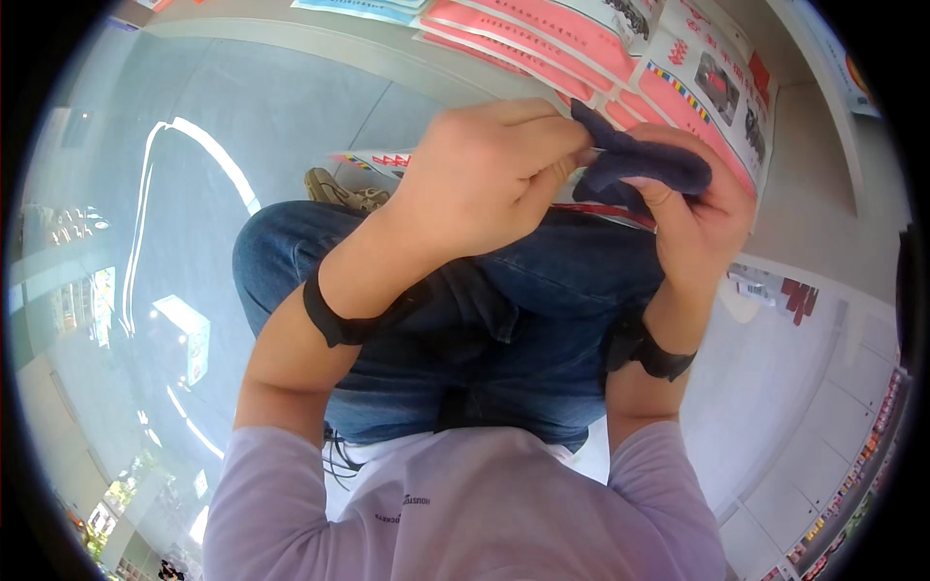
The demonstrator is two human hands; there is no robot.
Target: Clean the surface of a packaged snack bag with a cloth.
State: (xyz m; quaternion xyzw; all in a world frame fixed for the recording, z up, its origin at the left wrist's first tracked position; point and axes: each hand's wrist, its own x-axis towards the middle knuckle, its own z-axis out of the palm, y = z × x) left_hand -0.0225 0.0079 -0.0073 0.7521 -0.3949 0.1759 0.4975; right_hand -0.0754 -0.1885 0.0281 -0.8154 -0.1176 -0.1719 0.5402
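A dark navy cloth (pixel 654 163) is folded over on itself between my two hands, above my knees. My right hand (pixel 705 203) grips its folded body, thumb on the near side and the other fingers curled behind. On the other side, my left hand (pixel 479 178) is closed with thumb and forefinger pinched at the cloth's left edge; the exact pinch point is partly hidden. Under the hands lies a printed packet (pixel 392 160) with a colourful striped border, mostly covered by my left hand and the cloth.
Stacked pink-and-white printed packets (pixel 538 43) fill the shelf (pixel 283 47) in front of me, with blue packets (pixel 363 9) to their left. An upright shelf panel (pixel 828 138) stands at the right. Glossy grey floor (pixel 196 240) stretches left; goods line a far-right shelf (pixel 864 457).
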